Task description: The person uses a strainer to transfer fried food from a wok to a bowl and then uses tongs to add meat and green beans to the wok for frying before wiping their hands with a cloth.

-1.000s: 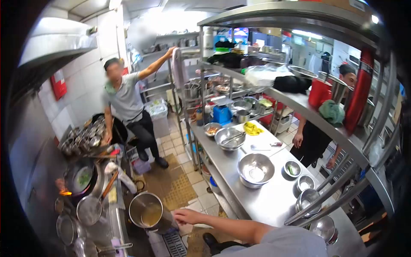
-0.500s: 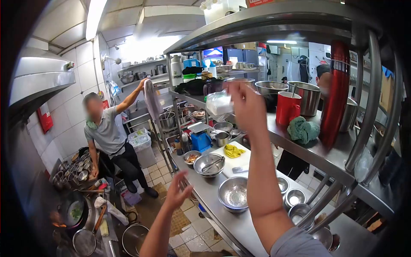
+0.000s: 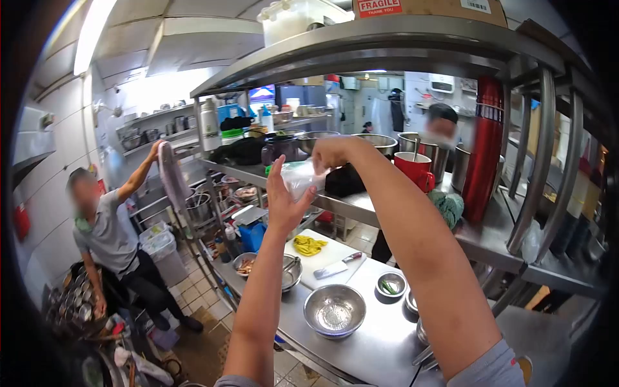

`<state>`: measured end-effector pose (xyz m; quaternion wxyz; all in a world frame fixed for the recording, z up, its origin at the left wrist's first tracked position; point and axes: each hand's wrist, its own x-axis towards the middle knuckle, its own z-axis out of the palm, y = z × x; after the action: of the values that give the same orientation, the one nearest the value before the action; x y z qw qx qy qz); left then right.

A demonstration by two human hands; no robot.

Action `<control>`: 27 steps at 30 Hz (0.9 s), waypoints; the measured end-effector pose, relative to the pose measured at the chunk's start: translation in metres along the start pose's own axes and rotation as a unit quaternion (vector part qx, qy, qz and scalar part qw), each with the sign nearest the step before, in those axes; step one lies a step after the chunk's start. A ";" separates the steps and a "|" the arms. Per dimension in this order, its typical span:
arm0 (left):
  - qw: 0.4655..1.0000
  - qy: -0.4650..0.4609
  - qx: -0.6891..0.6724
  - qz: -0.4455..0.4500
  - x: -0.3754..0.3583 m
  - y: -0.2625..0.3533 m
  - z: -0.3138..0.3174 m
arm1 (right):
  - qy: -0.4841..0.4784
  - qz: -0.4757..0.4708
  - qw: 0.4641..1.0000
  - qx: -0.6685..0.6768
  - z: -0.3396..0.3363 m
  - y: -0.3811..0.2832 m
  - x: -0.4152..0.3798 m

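A clear and whitish plastic bag (image 3: 300, 179) is at the edge of the steel shelf, between my two hands. My left hand (image 3: 287, 197) is raised against its near side, fingers stretched up and thumb apart. From above, my right hand (image 3: 336, 153) bends down with curled fingers pinching the top of the bag; the fingertips are partly hidden. Behind the bag stands a dark purple jar (image 3: 276, 153). On the counter below my arms sit a steel bowl (image 3: 334, 311), a white cutting board (image 3: 314, 278) with a cleaver (image 3: 335, 267), and a yellow cloth (image 3: 309, 245).
A red mug (image 3: 412, 169), green cloth (image 3: 446, 208) and tall red flask (image 3: 483, 151) stand on the shelf (image 3: 477, 242). Small steel bowls (image 3: 391, 284) line the counter's right. A seated co-worker (image 3: 109, 226) is at left, and another person (image 3: 442, 126) is behind the shelf.
My left hand has risen from above the counter to the bag. My right hand has lowered onto the bag's top. The view has turned to the right.
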<state>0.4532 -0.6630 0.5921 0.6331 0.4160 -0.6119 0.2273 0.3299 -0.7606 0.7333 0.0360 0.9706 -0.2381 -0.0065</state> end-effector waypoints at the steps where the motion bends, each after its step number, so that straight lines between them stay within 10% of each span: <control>1: 1.000 0.008 -0.007 -0.006 0.001 0.000 0.003 | 0.005 -0.016 0.998 0.060 0.001 -0.003 -0.002; 15: 0.993 -0.006 -0.111 -0.027 0.001 -0.018 -0.010 | 0.067 -0.037 0.994 -0.084 0.010 -0.045 -0.009; 27: 0.994 0.038 -0.083 -0.063 -0.004 -0.008 -0.008 | 0.176 0.065 0.979 0.083 0.012 -0.039 -0.024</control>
<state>0.4639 -0.6597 0.5870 0.7017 0.3906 -0.5764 0.1509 0.3269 -0.7157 0.7187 -0.0027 0.9385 -0.2906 0.1867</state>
